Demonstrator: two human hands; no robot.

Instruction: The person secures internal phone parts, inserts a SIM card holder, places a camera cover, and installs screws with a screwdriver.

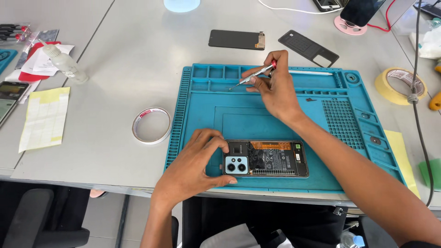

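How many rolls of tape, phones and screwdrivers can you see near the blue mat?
Rolls of tape: 2, a white roll and a yellow roll
Opened phone, steadied by the left hand: 1
Screwdriver in the right hand: 1
Total: 4

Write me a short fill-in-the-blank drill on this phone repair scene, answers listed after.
1. The left hand steadies the opened phone at its ____ end.
2. The right hand holds a small ____ with a red tip, pointing at the mat's upper trays.
3. The phone lies on a ____-coloured work mat.
4. A roll of tape lies on the table, to the ____ of the mat.

Missing words: camera; screwdriver; blue; left
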